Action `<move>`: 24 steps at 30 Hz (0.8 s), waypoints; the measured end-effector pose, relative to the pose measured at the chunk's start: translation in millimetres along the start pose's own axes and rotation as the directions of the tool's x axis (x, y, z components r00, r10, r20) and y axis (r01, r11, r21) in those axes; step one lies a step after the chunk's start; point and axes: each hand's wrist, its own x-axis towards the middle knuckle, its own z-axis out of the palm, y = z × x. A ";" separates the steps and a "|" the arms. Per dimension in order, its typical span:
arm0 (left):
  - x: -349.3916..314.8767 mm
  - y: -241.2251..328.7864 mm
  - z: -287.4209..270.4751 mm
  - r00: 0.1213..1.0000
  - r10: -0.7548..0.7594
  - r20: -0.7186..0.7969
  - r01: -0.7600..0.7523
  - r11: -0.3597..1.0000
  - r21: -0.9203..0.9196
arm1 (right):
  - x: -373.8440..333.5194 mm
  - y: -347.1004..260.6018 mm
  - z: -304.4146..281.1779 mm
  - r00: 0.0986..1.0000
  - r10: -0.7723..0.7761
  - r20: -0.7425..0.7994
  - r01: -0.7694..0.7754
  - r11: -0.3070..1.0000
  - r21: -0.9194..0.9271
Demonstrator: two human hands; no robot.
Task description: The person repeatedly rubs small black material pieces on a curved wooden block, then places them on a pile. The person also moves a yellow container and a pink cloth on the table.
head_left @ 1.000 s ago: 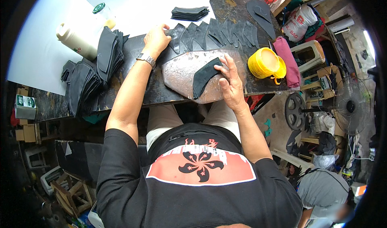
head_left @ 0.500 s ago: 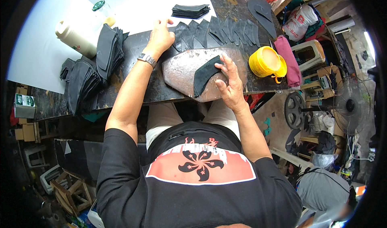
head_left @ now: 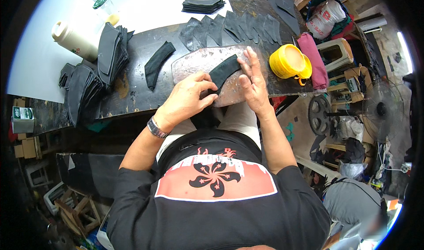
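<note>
A curved black piece (head_left: 226, 70), leather-like, lies flat on a worn brownish slab (head_left: 187, 64) in front of me. My left hand (head_left: 187, 95) is at its lower left end, fingers curled and thumb close by, with that end between them. At its upper right end is my right hand (head_left: 254, 82), fingers stretched and apart, fingertips at the edge of the piece. Another curved black piece (head_left: 158, 64) rests on the dark table left of the slab. Beyond the slab, a row of overlapping black pieces (head_left: 216, 30) is fanned out.
Stacks of black pieces (head_left: 84, 91) stand at the left, near a cream flask (head_left: 73, 40) and a green-lidded jar (head_left: 106, 11). A small black stack (head_left: 203, 5) sits on white sheeting. To the right are a yellow tub (head_left: 287, 61) and a rolled maroon cloth (head_left: 312, 60).
My left hand has come back from the fanned row to the lower end of the piece on the slab. The piece left of the slab now shows where my forearm was. My right hand stays nearly still.
</note>
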 end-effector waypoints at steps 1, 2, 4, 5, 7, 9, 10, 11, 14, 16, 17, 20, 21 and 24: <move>-2.1 -0.5 -0.8 1.000 0.001 0.009 -0.001 1.000 0.000 | 1.3 -5.3 -3.7 0.999 -0.039 -0.032 0.039 0.999 -0.012; -4.0 -1.2 -2.0 0.999 -0.018 0.030 0.018 1.000 0.000 | 3.4 -12.0 -10.7 0.995 -0.082 -0.065 0.081 0.997 -0.013; -9.4 -2.6 -5.1 0.998 -0.023 0.063 0.027 0.998 -0.064 | 6.0 -30.2 -37.4 0.986 -0.133 -0.104 0.119 0.985 -0.126; -11.6 -3.3 -6.3 0.995 -0.032 0.092 0.041 0.994 -0.098 | 6.2 -41.1 -58.1 0.982 -0.126 -0.142 0.072 0.940 -0.334; -12.9 -6.3 -8.4 0.995 0.028 0.092 -0.022 0.998 -0.064 | 17.1 -50.9 -96.5 0.949 -0.215 -0.228 0.063 0.844 -0.533; -13.5 -8.0 -8.0 0.994 0.021 0.109 -0.014 0.998 -0.059 | 25.1 -54.2 -132.3 0.964 -0.178 -0.199 -0.085 0.503 -0.860; -14.9 -7.9 -7.0 0.995 0.011 0.097 -0.002 0.996 -0.087 | 31.0 -49.8 -143.3 0.966 -0.146 -0.213 -0.144 0.381 -0.913; -14.7 -8.3 -5.9 0.996 0.018 0.089 -0.010 0.996 -0.092 | 33.9 -44.8 -150.3 0.980 -0.100 -0.173 -0.139 0.280 -0.950; -15.9 -9.3 -4.5 0.997 0.007 0.080 0.001 0.996 -0.091 | 38.2 -33.2 -158.2 0.982 0.099 -0.162 -0.171 0.099 -0.980; -15.7 -9.8 -3.6 0.998 0.000 0.070 0.006 0.997 -0.081 | 39.8 -34.2 -159.0 0.992 0.011 -0.127 -0.126 0.237 -0.963; -15.6 -9.5 -3.0 0.999 -0.003 0.052 0.008 0.996 -0.086 | 40.4 -36.8 -158.1 0.986 0.005 -0.167 -0.162 0.294 -0.942; -14.9 -7.2 -1.5 0.999 -0.025 0.029 0.027 0.996 -0.085 | 33.6 -48.6 -148.5 0.939 -0.114 -0.326 -0.288 0.262 -0.921; -13.9 -6.3 -0.8 0.999 -0.030 0.026 0.032 0.996 -0.081 | 30.8 -53.6 -146.0 0.921 -0.005 -0.390 -0.380 0.217 -0.899; -12.0 -3.4 2.5 0.998 -0.067 0.008 0.067 0.992 -0.108 | 21.0 -65.0 -137.7 0.788 0.443 -0.428 -0.475 -0.005 -0.880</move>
